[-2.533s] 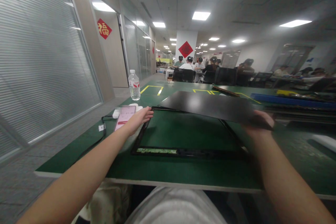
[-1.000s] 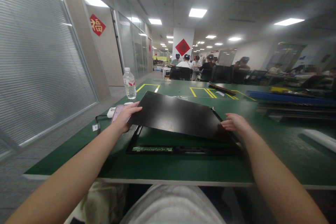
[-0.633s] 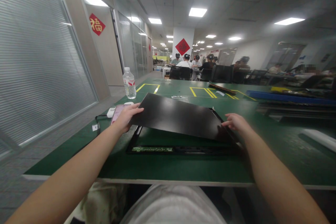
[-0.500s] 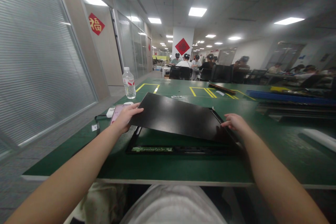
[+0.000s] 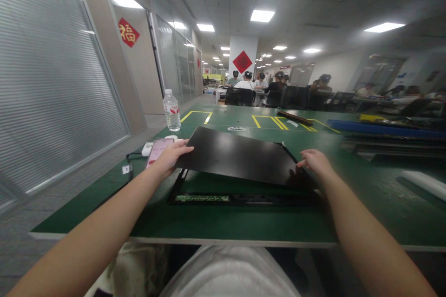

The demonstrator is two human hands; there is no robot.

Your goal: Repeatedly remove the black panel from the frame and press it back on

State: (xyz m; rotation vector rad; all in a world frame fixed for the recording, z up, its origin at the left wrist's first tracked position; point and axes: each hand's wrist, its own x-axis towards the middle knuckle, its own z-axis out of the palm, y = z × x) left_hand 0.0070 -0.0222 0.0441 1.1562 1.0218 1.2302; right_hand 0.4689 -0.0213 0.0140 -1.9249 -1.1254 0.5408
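Observation:
A flat, glossy black screen panel (image 5: 237,155) slants over a black rectangular frame (image 5: 265,199), its left end raised and its right end down inside the frame. My left hand (image 5: 172,155) grips the panel's left edge, thumb on top and the other fingers partly hidden. At the right edge, my right hand (image 5: 313,163) is closed with its fingertips against the panel's rim, next to the frame's side. A green circuit board (image 5: 202,198) shows along the frame's near side. The panel covers most of the frame's far side.
Left of the frame lie a phone (image 5: 158,151) and a white charger with a cable. A water bottle (image 5: 172,110) stands behind them. Dark and blue strips (image 5: 383,127) lie at the right on the green table (image 5: 223,227). Several people sit at tables farther back.
The panel has shifted slightly to the right, and its raised left end is a little lower. Both hands have moved slightly right with it.

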